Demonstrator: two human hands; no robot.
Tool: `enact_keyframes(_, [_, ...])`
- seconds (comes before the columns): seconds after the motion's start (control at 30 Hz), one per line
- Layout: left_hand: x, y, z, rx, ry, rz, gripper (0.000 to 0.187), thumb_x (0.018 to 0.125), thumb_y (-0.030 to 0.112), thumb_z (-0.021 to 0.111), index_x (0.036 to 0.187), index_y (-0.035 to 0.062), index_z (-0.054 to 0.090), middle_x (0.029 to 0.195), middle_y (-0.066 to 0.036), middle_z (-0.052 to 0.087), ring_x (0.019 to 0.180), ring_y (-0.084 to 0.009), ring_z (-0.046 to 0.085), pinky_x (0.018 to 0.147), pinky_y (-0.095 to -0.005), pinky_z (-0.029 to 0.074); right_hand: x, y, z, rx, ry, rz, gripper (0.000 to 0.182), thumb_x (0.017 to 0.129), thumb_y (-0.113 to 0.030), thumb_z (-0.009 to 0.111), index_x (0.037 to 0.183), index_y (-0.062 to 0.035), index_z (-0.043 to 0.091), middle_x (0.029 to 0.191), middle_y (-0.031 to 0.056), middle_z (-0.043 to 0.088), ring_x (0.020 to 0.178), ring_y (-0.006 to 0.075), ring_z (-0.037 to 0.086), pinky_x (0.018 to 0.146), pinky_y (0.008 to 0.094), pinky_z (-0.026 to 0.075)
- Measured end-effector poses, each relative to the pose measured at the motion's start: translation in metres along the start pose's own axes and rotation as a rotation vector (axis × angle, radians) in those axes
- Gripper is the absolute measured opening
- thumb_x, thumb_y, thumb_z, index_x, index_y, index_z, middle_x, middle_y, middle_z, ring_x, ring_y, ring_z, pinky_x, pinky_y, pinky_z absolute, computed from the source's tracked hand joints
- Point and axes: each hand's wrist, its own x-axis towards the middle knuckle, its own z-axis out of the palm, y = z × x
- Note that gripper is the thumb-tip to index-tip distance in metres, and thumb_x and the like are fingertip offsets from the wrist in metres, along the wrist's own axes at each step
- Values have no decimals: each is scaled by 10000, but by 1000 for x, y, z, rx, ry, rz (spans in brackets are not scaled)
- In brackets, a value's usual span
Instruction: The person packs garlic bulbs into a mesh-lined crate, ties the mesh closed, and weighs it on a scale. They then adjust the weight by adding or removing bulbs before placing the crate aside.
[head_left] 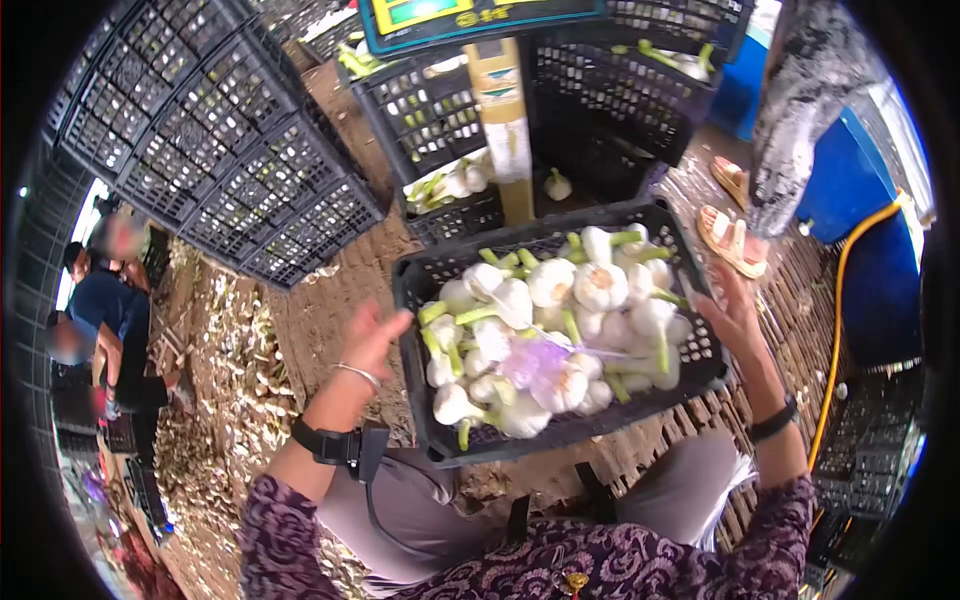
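A black plastic crate (440, 447) full of white garlic bulbs (552, 283) with green stems lies in front of me, above my knees. A crumpled purple net or bag (540, 366) rests on the bulbs. Beside the crate's left rim is my left hand (370, 342), fingers apart, its thumb pointing at the rim. My right hand (735, 310) is at the right rim, fingers stretched along the outside and thumb near the edge. Neither hand is seen wrapped round anything, and both are slightly blurred.
Stacked black crates (220, 140) stand at the left. More crates with garlic (450, 185) stand ahead, behind a cardboard-coloured post (503, 130) under a lit display (430, 12). A person's sandalled feet (732, 240), blue containers (850, 180) and a yellow hose (838, 320) are right; people (105, 305) are far left.
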Motion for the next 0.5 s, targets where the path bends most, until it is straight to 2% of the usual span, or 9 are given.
enact_keyframes(0.03, [4,-4,-3,142,-57,-364,578,758,379,647,1154,-19,512,1247,-206,443,1087,-298,466,825,-532,393,-5,1,2,206,-105,247,336,759,-122,611,1063,-5,526,712,20,536,654,120,522,620,284,445])
enact_keyframes(0.1, [32,-83,-3,75,-176,-238,619,763,446,598,1066,-92,550,989,-207,615,874,-298,605,755,-400,467,-4,12,3,173,-278,375,265,751,-135,600,981,-8,560,701,4,518,651,103,502,612,269,434])
enact_keyframes(0.13, [33,-94,0,89,-109,-237,463,818,383,585,1028,-29,570,928,-117,625,787,-234,617,655,-373,496,0,15,5,147,-278,466,224,746,-135,594,930,-11,568,696,-4,515,639,91,486,594,258,420])
enact_keyframes(0.17, [20,-79,9,235,-21,-200,560,785,439,573,950,-95,598,910,-243,627,879,-334,611,739,-380,466,2,14,8,118,-275,563,186,740,-136,588,879,-13,576,690,-12,513,627,79,471,577,247,406])
enact_keyframes(0.23, [-3,-51,15,435,7,-7,481,830,431,523,887,-34,630,743,-150,648,694,-212,625,620,-353,465,3,1,12,-5,-195,557,137,702,-91,574,816,-16,559,671,-30,496,604,64,443,543,234,375])
enact_keyframes(0.33, [2,-67,9,517,-32,114,379,837,334,541,900,-29,624,757,-135,652,699,-180,610,636,-331,461,0,36,14,258,-195,512,153,610,-17,505,757,-32,543,667,-35,490,598,66,439,524,225,351])
enact_keyframes(0.37, [3,-80,11,407,11,182,297,832,245,567,936,-31,594,791,-128,642,723,-145,583,637,-311,459,-4,63,7,285,-277,542,342,602,-52,502,925,12,596,759,-16,580,624,81,505,554,219,403])
enact_keyframes(0.43, [-1,-73,16,301,87,212,388,796,352,579,868,-28,548,775,-248,594,751,-395,584,647,-424,450,-1,60,8,189,-270,589,301,592,-47,492,872,11,587,713,-12,559,591,90,489,522,227,382])
enact_keyframes(0.5, [-5,-64,17,255,73,193,343,787,314,589,872,-13,529,755,-231,584,738,-395,571,631,-431,440,0,42,10,128,-257,603,236,580,-49,497,804,-5,558,676,-6,525,580,98,466,505,243,364])
